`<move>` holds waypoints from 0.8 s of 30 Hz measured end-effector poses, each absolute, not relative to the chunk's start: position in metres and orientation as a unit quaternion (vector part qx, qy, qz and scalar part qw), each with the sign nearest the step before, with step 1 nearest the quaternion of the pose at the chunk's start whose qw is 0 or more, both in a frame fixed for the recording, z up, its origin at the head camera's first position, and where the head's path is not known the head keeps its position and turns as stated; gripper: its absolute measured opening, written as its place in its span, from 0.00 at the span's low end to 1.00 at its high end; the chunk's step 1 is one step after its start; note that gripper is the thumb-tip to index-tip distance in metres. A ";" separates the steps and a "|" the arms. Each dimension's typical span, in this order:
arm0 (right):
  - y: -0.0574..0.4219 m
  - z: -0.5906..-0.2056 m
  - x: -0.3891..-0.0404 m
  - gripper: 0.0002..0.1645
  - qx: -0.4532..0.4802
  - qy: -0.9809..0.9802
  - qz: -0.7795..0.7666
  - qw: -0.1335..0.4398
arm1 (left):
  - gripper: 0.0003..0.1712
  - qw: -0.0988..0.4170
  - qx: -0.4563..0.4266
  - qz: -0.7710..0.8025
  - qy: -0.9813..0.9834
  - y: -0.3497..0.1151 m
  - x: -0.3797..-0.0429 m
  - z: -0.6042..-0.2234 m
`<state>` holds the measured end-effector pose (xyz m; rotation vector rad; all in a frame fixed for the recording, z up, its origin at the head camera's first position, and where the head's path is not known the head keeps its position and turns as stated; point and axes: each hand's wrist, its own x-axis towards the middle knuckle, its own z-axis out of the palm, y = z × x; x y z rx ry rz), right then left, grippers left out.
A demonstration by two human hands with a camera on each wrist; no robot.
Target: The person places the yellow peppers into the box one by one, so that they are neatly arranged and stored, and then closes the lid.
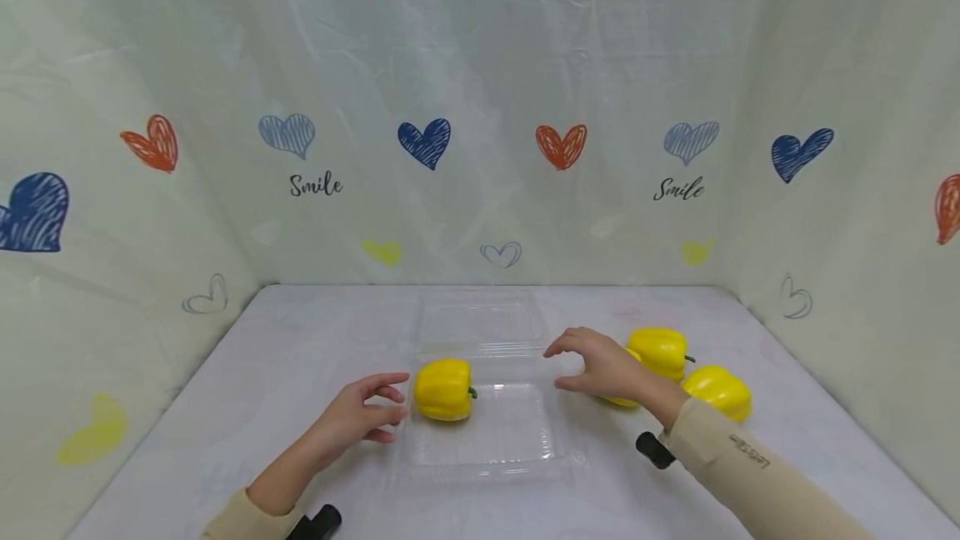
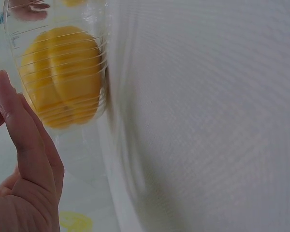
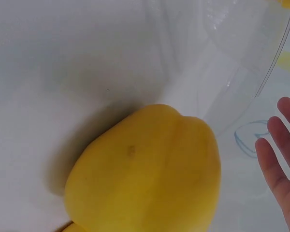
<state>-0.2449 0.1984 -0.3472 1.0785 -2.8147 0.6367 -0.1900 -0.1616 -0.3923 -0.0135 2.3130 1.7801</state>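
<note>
A clear plastic clamshell box [image 1: 510, 432] lies opened on the table, its lid [image 1: 480, 319] folded back toward the far side. Inside its left part sits a yellow bell pepper [image 1: 442, 391], stem to the right. My left hand [image 1: 358, 417] is beside the box's left wall with fingers loosely bent, holding nothing; in the left wrist view the pepper [image 2: 63, 77] shows through the ribbed wall. Over the right side my right hand [image 1: 600, 365] hovers with fingers and thumb apart and nothing between them. A yellow bell pepper [image 3: 150, 169] lies beneath it, mostly hidden in the head view.
Two more yellow bell peppers [image 1: 657, 352] [image 1: 718, 392] lie on the table at the right, by the right forearm. A pale curtain [image 1: 480, 65] printed with hearts surrounds the white table [image 1: 315, 340] at the back and sides.
</note>
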 end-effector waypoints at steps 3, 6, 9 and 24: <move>0.205 -0.349 -0.245 0.18 0.346 -0.914 0.206 0.039 | 0.32 0.111 -0.006 0.607 0.787 -0.162 -0.190 -0.393; 0.210 -0.350 -0.246 0.18 0.335 -0.919 0.203 0.040 | 0.32 0.110 -0.008 0.607 0.787 -0.162 -0.190 -0.392; 0.216 -0.351 -0.246 0.18 0.331 -0.921 0.201 0.042 | 0.31 0.109 -0.009 0.606 0.788 -0.162 -0.190 -0.392; 0.251 -0.362 -0.248 0.16 0.327 -0.924 0.175 0.089 | 0.32 0.109 -0.004 0.610 0.785 -0.162 -0.190 -0.393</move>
